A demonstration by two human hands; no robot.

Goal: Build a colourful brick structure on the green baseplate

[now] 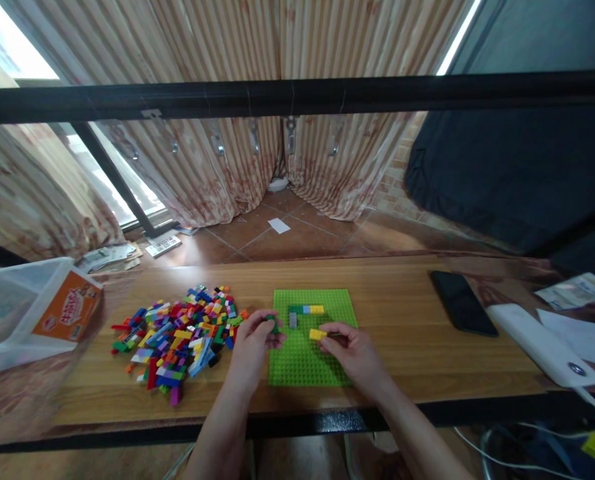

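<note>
A light green studded baseplate [310,370] lies on the wooden table. On its upper part stands a row of toy bricks, with a dark green brick [296,309] at the left, a light blue one [306,310] beside it and a yellow one [317,309] at the right. A grey brick [293,321] sits just below the row's left end. Over the plate's left edge, my left hand [257,332] pinches a dark green brick [273,325], partly hidden by the fingers. My right hand [350,347] holds a yellow brick [316,335] by its right end, above the plate's middle.
A heap of mixed coloured bricks [177,340] spreads left of the plate. Farther left is a clear plastic bin [7,320] with an orange label. At the right lie a black phone [463,303], a white power bank [542,343] with a cable, and papers [577,291].
</note>
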